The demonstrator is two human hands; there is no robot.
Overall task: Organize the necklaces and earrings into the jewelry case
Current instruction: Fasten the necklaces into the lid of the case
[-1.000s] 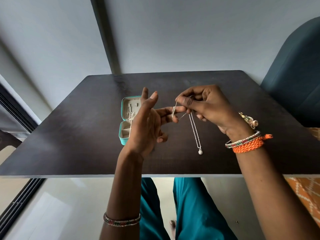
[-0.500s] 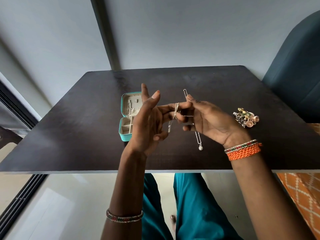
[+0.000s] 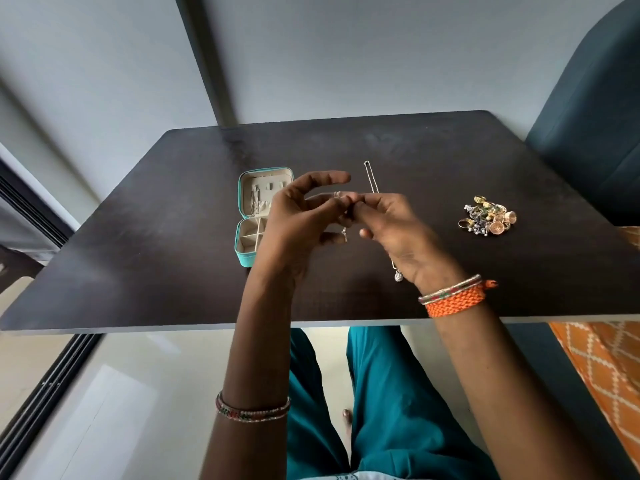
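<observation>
An open teal jewelry case [image 3: 246,255] stands on the dark table [image 3: 138,258], its lid pockets holding chains and its tray split into compartments. Just right of it my left hand [image 3: 298,223] is raised with a thin silver chain [image 3: 337,194] looped round its fingers. My right hand [image 3: 398,233] meets the left fingertips and pinches that chain. A second silver necklace [image 3: 369,178] with a round pendant [image 3: 398,276] lies on the table, partly hidden under my right hand. A pile of gold and silver earrings [image 3: 488,218] sits at the right.
A dark teal chair back [image 3: 588,133] rises at the table's far right corner. A grey wall stands behind the table, and a sliding window frame [image 3: 31,216] runs along the left. My knees are under the front edge.
My right hand has turned and closed in on my left fingertips. My left fingers have lowered from upright to pointing right. The earring pile has come into view from behind my right wrist.
</observation>
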